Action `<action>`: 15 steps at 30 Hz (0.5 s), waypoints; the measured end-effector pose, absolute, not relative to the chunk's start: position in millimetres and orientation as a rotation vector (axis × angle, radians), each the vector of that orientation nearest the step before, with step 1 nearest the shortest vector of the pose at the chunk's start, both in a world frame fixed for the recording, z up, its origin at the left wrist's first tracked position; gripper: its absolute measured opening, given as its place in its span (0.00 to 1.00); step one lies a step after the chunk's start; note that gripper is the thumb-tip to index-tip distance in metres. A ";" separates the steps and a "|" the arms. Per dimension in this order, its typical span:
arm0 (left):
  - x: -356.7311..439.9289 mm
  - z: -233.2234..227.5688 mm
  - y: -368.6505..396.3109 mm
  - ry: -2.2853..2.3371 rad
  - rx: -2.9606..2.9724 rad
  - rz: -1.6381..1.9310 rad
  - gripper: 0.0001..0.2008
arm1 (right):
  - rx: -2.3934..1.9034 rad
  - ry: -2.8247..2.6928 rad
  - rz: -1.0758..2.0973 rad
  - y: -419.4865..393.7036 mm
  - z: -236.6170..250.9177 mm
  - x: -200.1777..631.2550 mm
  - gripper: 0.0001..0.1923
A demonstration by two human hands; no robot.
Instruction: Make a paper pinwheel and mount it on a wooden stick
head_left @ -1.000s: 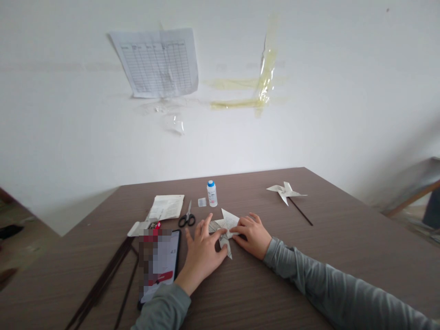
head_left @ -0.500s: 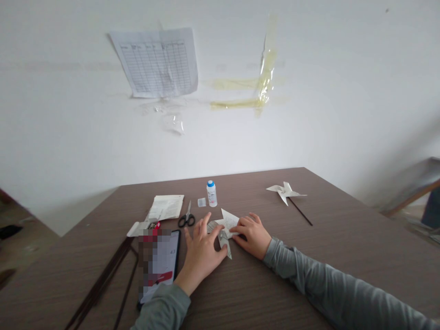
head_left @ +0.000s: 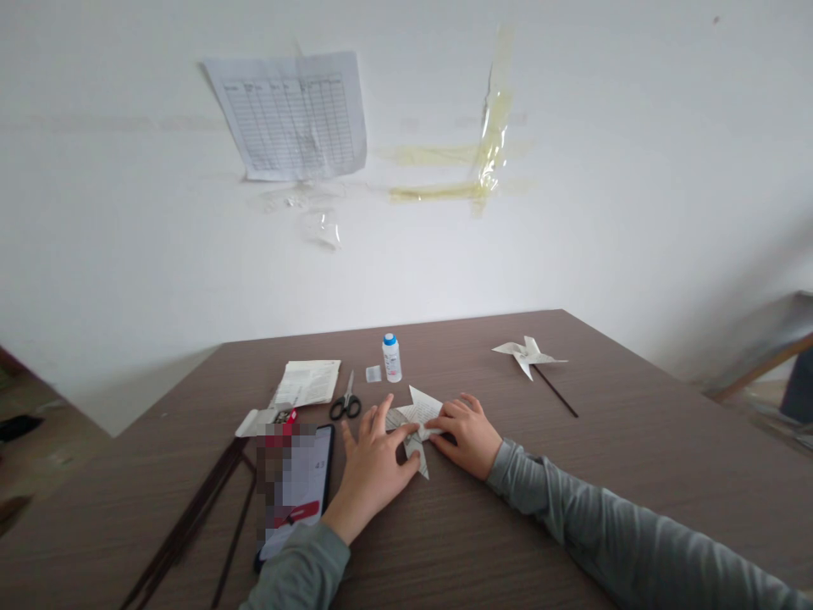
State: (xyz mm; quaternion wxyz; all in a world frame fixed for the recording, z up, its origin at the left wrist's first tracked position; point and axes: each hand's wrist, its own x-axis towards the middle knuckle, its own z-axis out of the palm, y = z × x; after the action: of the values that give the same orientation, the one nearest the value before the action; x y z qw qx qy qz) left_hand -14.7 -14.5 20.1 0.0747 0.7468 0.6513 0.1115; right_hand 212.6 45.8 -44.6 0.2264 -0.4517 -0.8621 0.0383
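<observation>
Fingers of both hands, left hand point(head_left: 373, 468) spread and right hand point(head_left: 467, 435) curled, press flat on a half-folded paper point(head_left: 416, 421) at the table point(head_left: 572, 508) centre, unfinished beside the complete pinwheel point(head_left: 528, 356) far right, its sticks point(head_left: 190, 525) and glue point(head_left: 392, 357) untouched.

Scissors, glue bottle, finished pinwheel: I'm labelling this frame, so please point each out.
scissors point(head_left: 345, 402), head view, on the black handles.
glue bottle point(head_left: 392, 359), head view, on the white body.
finished pinwheel point(head_left: 527, 355), head view, on the paper blades' centre.
</observation>
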 end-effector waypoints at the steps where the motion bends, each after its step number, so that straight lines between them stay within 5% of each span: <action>1: -14.6 20.1 -14.4 1.953 2.240 0.336 0.25 | -1.250 -2.377 0.106 45.5 -44.0 212.5 0.14; 15: -15.9 13.5 -13.6 1.975 2.228 0.413 0.25 | -1.289 -2.388 0.133 49.2 -48.7 213.5 0.15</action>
State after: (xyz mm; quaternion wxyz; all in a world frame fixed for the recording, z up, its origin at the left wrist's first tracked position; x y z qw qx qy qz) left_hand -15.9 -13.6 13.5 0.0680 0.7395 0.6556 0.1372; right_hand 213.5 49.2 -48.7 0.2108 -0.4638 -0.8591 0.0478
